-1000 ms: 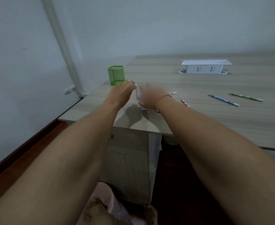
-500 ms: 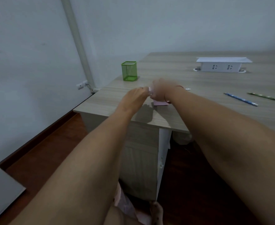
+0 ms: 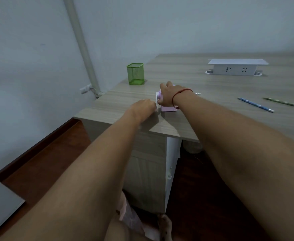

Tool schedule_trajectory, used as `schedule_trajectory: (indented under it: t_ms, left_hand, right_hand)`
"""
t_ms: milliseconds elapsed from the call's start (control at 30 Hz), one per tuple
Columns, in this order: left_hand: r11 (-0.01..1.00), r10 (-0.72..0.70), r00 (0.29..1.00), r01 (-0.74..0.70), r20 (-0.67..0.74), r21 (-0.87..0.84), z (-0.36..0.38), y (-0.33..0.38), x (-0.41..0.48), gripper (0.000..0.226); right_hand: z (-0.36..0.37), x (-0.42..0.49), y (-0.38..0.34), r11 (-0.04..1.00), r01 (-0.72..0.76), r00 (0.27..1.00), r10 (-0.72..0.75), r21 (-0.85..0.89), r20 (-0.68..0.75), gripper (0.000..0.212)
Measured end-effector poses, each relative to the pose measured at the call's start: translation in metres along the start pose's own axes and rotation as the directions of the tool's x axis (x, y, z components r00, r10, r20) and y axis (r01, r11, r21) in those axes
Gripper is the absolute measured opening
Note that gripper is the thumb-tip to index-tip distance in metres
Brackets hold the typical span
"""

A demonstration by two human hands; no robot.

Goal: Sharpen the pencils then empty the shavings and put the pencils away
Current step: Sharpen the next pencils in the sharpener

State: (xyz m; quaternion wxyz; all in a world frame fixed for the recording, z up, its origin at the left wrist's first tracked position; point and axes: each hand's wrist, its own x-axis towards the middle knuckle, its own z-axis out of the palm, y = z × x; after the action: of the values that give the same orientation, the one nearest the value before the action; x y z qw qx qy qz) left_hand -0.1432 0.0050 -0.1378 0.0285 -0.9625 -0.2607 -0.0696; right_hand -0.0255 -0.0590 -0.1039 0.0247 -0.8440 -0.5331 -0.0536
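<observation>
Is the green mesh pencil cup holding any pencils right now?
No: nothing sticks out above the rim of the green mesh pencil cup, while a blue pencil and a green pencil lie on the desk.

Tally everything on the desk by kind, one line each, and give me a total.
Pencils: 3, namely blue pencil, green pencil, pencil end showing past the right wrist
Pink sharpener: 1
Green mesh cup: 1
White socket box: 1
Total: 6
</observation>
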Motion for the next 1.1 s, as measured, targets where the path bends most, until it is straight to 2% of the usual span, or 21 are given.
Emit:
schedule_trajectory:
  t_ms: [267, 467, 533, 833, 1100]
  left_hand:
    - [0.997, -0.009, 0.994, 0.017, 0.109, -0.075, -0.004, -0.005, 0.026, 0.029]
    - [0.999, 0.03, 0.995, -0.032, 0.092, 0.015, -0.022, -0.02, 0.056, 0.023]
    - [0.997, 0.058, 0.996, -0.06, 0.065, 0.041, -0.03, -0.021, 0.06, 0.016]
    - [0.975, 0.199, 0.961, -0.174, -0.193, 0.14, -0.044, -0.029, 0.057, 0.024]
    - [0.974, 0.217, 0.933, -0.188, -0.287, 0.123, -0.046, -0.019, 0.019, 0.025]
  right_hand:
    - [0.0, -0.002, 0.003, 0.999, 0.038, 0.999, -0.038, 0.001, -0.013, 0.052]
    - [-0.001, 0.0, 0.003, 1.0, 0.015, 1.0, -0.015, 0.011, -0.017, 0.049]
    - [-0.003, 0.002, -0.002, 1.0, -0.031, 0.999, 0.031, 0.0, 0.023, 0.049]
    - [-0.006, 0.001, -0.003, 0.998, -0.069, 0.996, 0.069, -0.002, 0.056, 0.055]
    - [-0.011, -0.001, -0.002, 0.998, -0.062, 0.994, 0.062, 0.004, 0.088, 0.059]
